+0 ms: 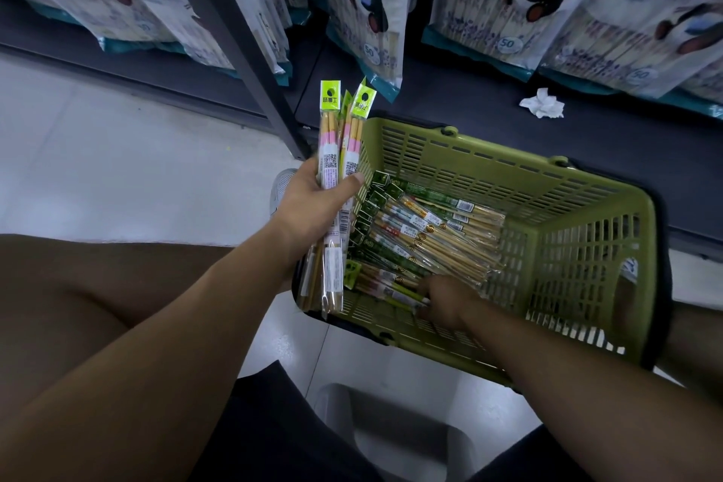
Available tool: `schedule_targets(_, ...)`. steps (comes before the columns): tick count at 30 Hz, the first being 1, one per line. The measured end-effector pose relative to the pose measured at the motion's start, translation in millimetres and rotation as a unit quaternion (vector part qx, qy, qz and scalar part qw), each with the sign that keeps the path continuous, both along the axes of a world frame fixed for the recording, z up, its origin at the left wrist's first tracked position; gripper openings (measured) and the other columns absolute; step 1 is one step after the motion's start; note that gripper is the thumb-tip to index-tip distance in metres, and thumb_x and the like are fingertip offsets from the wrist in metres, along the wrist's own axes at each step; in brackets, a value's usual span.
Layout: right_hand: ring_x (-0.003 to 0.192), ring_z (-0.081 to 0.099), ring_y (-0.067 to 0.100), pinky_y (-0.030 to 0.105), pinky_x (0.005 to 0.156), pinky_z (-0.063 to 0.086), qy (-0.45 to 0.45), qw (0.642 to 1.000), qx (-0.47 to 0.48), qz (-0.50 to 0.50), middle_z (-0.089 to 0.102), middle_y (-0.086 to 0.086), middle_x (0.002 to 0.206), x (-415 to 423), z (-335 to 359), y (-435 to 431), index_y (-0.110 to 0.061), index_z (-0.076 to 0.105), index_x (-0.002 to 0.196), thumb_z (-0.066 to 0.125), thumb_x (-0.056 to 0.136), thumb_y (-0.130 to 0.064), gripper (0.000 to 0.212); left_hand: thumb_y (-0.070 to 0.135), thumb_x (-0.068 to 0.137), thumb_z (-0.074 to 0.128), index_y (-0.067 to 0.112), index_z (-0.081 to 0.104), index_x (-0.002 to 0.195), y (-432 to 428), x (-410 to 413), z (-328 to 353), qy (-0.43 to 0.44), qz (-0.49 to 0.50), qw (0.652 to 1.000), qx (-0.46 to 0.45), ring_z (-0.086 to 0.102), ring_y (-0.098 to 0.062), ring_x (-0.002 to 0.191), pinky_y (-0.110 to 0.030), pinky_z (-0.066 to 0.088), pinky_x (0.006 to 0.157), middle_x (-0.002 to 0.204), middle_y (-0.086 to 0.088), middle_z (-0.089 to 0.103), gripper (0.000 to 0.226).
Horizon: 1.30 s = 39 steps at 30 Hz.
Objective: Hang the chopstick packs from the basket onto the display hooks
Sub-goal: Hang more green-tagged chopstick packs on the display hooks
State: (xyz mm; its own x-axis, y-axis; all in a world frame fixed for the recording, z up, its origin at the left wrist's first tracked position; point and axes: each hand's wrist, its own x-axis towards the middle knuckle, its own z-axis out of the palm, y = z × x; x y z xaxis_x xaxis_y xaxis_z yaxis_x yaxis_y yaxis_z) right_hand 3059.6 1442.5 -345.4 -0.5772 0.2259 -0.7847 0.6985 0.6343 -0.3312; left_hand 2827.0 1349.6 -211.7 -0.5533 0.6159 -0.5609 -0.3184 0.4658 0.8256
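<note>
Green basket (469,162) on pale floor (117,153) beside dark bottom shelf (469,106) (crumpled tissue (543,104) and panda-print bags (489,0) on it)

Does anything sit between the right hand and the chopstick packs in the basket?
Nothing visible does. The right hand is already inside the basket, its fingers touching a pack at the near end of the pile.

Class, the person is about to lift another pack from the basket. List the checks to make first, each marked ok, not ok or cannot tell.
1. Left hand holds its bundle securely: ok.
2. Right hand reaches the loose packs in the basket: ok.
3. Right hand grips one pack: cannot tell.
4. Free hook available: cannot tell, none in view.
5. Shelf tidy: not ok, tissue lies there.
</note>
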Motion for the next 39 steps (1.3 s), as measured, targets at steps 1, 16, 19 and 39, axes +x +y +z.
schedule_targets(1, 0.098, 0.061, 0.024, 0.028, 0.074, 0.043, -0.002, 1.000, -0.008, 0.000, 0.066, 0.007, 0.113, 0.1, -0.6, 0.6, -0.016, 0.068, 0.120, 0.069, 0.093, -0.036, 0.034, 0.044, 0.082, 0.079, 0.033, 0.065, 0.119, 0.0, 0.0, 0.6, -0.005, -0.001, 1.000, 0.002, 0.077, -0.027, 0.096, -0.056, 0.060, 0.089, 0.103, -0.002, 0.078, 0.041)
schedule_targets(16, 0.060, 0.061, 0.005, 0.018, 0.054, 0.042, 0.095, 0.968, -0.117, -0.203, 0.061, -0.005, 0.071, -14.0, 49.6, 56.0, -0.024, 0.065, 0.082, 0.070, 0.095, -0.031, 0.016, 0.032, 0.090, 0.077, 0.014, 0.070, 0.106, 2.4, -0.2, 0.8, -0.009, 0.025, 1.000, 0.006, 0.071, -0.026, 0.065, -0.037, 0.060, 0.062, 0.078, -0.007, 0.072, 0.025)
schedule_targets(19, 0.067, 0.067, 0.004, 0.017, 0.058, 0.048, 0.163, 0.928, -0.182, -0.281, 0.073, 0.002, 0.090, -28.7, 78.6, 52.8, -0.020, 0.070, 0.098, 0.070, 0.096, -0.024, 0.004, 0.027, 0.093, 0.076, 0.007, 0.068, 0.109, 7.9, 4.7, 2.5, -0.024, 0.027, 0.999, 0.005, 0.069, -0.023, 0.062, -0.030, 0.057, 0.054, 0.074, -0.010, 0.070, 0.027)
schedule_targets(39, 0.075, 0.071, 0.007, 0.025, 0.064, 0.056, 0.352, 0.836, -0.107, -0.407, 0.077, -0.007, 0.083, -34.2, 263.5, 80.4, -0.017, 0.074, 0.094, 0.075, 0.087, -0.044, 0.028, 0.018, 0.085, 0.084, 0.020, 0.067, 0.115, 64.3, 45.2, 95.8, 0.082, -0.064, 0.980, 0.170, 0.075, -0.014, 0.096, -0.030, 0.061, 0.080, 0.101, 0.004, 0.079, 0.035)
